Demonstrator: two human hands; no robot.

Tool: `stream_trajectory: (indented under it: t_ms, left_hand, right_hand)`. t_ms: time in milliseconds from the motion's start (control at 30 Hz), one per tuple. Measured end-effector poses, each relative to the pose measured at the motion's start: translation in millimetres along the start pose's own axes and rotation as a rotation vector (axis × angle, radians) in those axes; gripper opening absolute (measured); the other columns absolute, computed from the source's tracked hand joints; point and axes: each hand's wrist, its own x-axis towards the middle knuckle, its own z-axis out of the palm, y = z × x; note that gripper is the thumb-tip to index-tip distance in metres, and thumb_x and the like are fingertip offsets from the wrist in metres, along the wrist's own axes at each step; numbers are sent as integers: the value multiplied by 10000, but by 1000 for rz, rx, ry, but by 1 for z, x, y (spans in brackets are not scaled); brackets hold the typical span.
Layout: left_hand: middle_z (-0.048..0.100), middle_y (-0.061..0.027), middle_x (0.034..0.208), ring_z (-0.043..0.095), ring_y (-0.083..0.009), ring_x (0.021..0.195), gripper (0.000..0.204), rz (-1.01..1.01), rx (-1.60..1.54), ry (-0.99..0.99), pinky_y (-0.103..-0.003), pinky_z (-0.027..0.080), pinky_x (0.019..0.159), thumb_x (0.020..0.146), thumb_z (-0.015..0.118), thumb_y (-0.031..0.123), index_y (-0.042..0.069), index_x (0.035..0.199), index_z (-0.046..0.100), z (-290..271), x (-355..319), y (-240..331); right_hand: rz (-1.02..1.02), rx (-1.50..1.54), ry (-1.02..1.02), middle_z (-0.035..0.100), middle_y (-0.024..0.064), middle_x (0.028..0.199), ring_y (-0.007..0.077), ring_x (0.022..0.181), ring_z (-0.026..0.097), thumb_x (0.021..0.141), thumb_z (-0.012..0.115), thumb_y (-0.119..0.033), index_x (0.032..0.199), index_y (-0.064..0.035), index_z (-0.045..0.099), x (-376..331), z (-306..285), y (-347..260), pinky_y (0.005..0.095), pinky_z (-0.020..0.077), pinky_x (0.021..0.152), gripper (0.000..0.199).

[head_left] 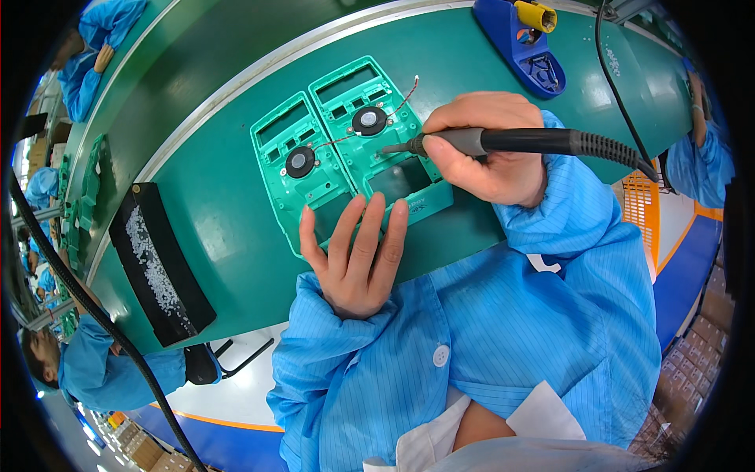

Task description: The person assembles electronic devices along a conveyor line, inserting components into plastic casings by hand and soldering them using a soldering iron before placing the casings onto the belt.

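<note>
Two green plastic housings (376,169) lie side by side on the bench, each with a round black speaker (368,120) fitted in it and thin twisted wires attached. In my right hand (494,149) is a soldering iron (511,141), gripped like a pen. Its tip points left and reaches over the right-hand housing, below the speaker; whether it touches the plastic I cannot tell. My left hand (354,259) rests with fingers spread on the near edges of the housings, holding nothing.
A blue iron stand (519,47) with a yellow holder is at the far right. On the left lies a black tray (161,263) of small white pieces. Black cables (613,79) hang at both sides. Co-workers in blue (102,362) sit nearby; an orange crate (638,208) stands at right.
</note>
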Motion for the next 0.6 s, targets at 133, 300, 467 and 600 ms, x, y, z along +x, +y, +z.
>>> stream_trajectory:
  t_ms: [133,300,467,600]
  left_hand:
    - [627,-66,1178,616,-215,1073,371,4,5,32,-604,301,1050,853,622,144,135,1223,645,4,-2,-1]
    - [635,-65,1167,587,-236,1105,455,2,-3,24,-578,304,1067,743,771,168,126,1182,659,1,-1,0]
    - [630,-65,1175,586,-236,1108,440,12,1,37,-574,305,1068,764,758,177,126,1188,653,3,-1,-1]
    - [626,-64,1182,585,-235,1111,423,12,4,40,-572,306,1070,787,744,188,132,1196,647,3,-2,-1]
  right_hand:
    - [34,-43,3,660,85,689,229,586,654,736,736,-87,786,-34,665,2,-6,-5,303,509,522,101]
    - [-70,-61,-38,622,71,639,176,513,579,778,698,-80,827,0,663,1,-9,-8,290,425,460,100]
    - [-143,-72,-17,615,62,624,177,488,558,771,706,-73,826,-1,664,-2,-1,-6,293,412,447,100]
    - [-67,-63,-28,669,93,699,246,582,653,703,750,-86,759,-24,680,-1,0,-10,317,517,523,109]
